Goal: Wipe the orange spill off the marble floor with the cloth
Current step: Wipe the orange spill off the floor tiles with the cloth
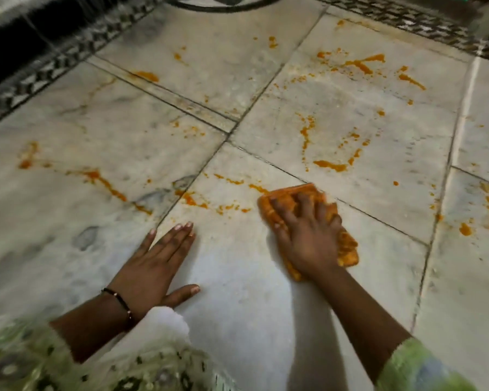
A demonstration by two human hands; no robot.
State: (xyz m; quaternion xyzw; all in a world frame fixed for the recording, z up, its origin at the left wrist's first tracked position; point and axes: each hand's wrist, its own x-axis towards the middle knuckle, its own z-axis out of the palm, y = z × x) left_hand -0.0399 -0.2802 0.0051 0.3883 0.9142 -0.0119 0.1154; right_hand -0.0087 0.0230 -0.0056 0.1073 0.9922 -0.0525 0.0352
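The right hand (308, 238) presses the orange cloth (347, 244) with spread fingers (304, 204) on the spill-streaked marble floor (237, 263); the left hand (158, 263) lies flat.

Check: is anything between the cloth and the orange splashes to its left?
Nothing visible. The right hand presses the cloth on the floor; only bare marble lies between it and the splashes, and one streak reaches its far corner. The left hand lies flat nearer the person, off that path.
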